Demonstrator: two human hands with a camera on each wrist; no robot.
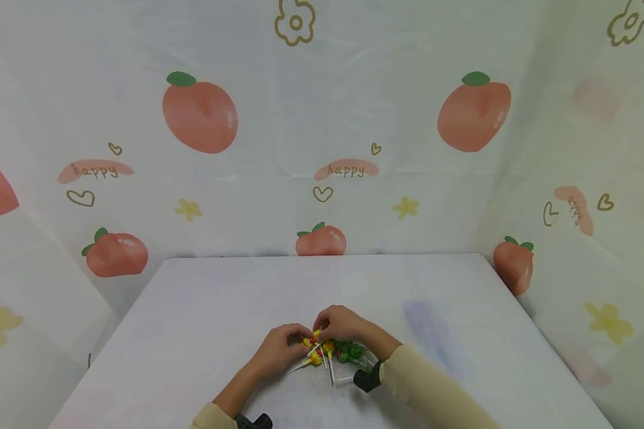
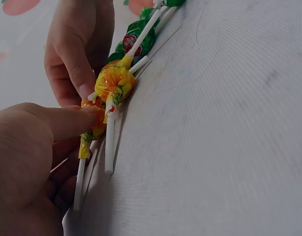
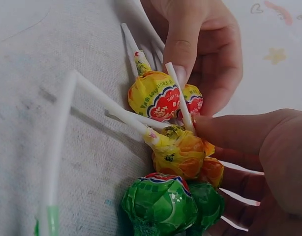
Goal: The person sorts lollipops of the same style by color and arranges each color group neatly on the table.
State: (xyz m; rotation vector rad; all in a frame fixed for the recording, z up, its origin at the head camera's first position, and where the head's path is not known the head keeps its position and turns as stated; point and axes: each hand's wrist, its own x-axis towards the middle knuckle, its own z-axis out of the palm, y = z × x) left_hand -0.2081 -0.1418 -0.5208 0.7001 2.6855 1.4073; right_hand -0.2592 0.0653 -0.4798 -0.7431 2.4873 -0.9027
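Observation:
Yellow-and-orange wrapped lollipops with white sticks lie bunched on the table under both hands. My left hand (image 1: 282, 353) pinches one yellow lollipop (image 3: 192, 101), its thumb (image 2: 75, 120) on the wrapper and its fingers curled underneath. My right hand (image 1: 342, 325) comes in from the other side, its thumb and fingers pinching a lollipop whose white stick (image 3: 179, 96) points up between the hands. Another yellow lollipop (image 2: 113, 81) lies against the pair. Green lollipops (image 3: 160, 202) lie beside the right hand. The fingers hide part of the bunch.
A white table (image 1: 220, 298) carries the bunch near its front middle. Behind it hangs a pale curtain (image 1: 268, 119) printed with peaches. Dark wrist straps (image 1: 367, 378) sit at the cuffs of beige sleeves (image 1: 429, 387).

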